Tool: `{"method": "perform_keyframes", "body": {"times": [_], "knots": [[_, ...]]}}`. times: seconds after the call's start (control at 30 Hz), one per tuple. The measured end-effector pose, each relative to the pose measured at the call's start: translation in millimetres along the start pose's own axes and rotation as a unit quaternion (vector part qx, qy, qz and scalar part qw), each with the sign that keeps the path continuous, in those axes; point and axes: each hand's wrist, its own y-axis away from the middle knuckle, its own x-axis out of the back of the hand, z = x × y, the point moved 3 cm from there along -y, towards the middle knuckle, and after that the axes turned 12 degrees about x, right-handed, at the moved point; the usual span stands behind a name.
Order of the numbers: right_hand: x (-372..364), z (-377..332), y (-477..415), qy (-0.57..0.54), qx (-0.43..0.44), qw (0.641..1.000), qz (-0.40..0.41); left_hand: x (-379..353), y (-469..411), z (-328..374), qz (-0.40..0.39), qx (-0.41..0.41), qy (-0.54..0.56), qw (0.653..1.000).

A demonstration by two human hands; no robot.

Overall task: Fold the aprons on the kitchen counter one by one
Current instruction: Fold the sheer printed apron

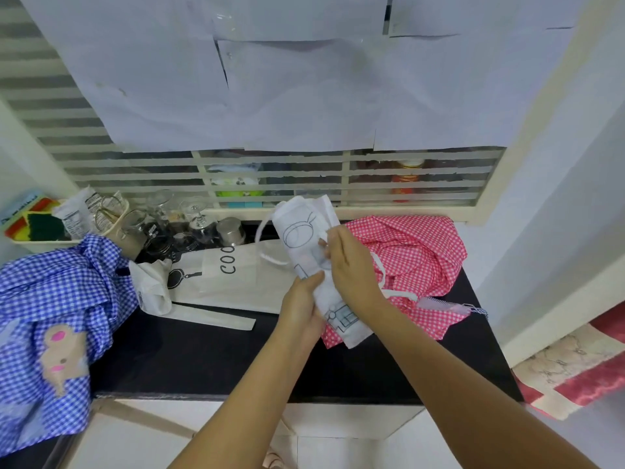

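Note:
A white apron (299, 231) with line drawings is bunched into a long strip above the black counter (203, 353). My left hand (301, 309) grips its lower part from the left. My right hand (351, 265) pinches its middle from the right. Under it lies a crumpled pink checked apron (419, 255) at the counter's right. A cream apron (236, 275) with black letters lies flat in the middle. A blue checked apron (50, 316) is heaped on the left and hangs over the counter's front edge.
Glasses and jars (169, 225) and a steel cup (230, 231) stand at the counter's back. A tray (37, 245) with sponges and packets sits at the back left. A louvred window (270, 177) is behind. A patterned mat (575, 367) lies on the floor at right.

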Motion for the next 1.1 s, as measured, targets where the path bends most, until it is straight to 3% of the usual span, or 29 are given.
{"method": "perform_keyframes", "body": {"times": [0.13, 0.33, 0.47, 0.6, 0.73, 0.8, 0.87, 0.93, 1.0, 1.1], "knots": [[-0.3, 5.4, 6.2, 0.019, 0.020, 0.999, -0.045, -14.0, -2.4, -6.1, -0.027, 0.037, 0.120, 0.992], [9.5, 2.9, 9.6, 0.016, 0.037, 0.998, -0.058, -27.5, 1.4, -9.4, -0.062, 0.036, 0.135, 0.988], [13.0, 2.7, 16.0, -0.001, 0.074, 0.997, -0.001, -24.5, -2.6, -4.6, -0.075, 0.000, 0.064, 0.995], [12.1, 1.0, 21.2, 0.018, 0.135, 0.991, 0.009, -27.2, -4.0, 3.1, -0.015, -0.068, -0.084, 0.994], [15.4, 8.4, 21.5, 0.186, 0.176, 0.966, 0.041, -24.2, -7.4, 6.6, 0.062, -0.102, -0.108, 0.987], [26.4, 19.0, 21.1, 0.264, 0.124, 0.956, -0.009, -21.1, -9.9, 11.5, 0.098, -0.101, -0.104, 0.985], [39.8, 28.7, 19.3, 0.208, 0.030, 0.971, -0.112, -17.1, -12.4, 15.0, 0.120, -0.116, -0.121, 0.978], [49.0, 31.5, 18.4, 0.173, -0.011, 0.968, -0.183, -15.7, -10.9, 14.7, 0.136, -0.147, -0.153, 0.968], [60.3, 31.0, 14.0, 0.243, -0.020, 0.938, -0.247, -16.5, -9.7, 13.0, 0.143, -0.185, -0.194, 0.953], [77.6, 29.5, 10.8, 0.349, -0.059, 0.858, -0.373, -17.9, -7.9, 14.4, 0.154, -0.230, -0.242, 0.930]]}}
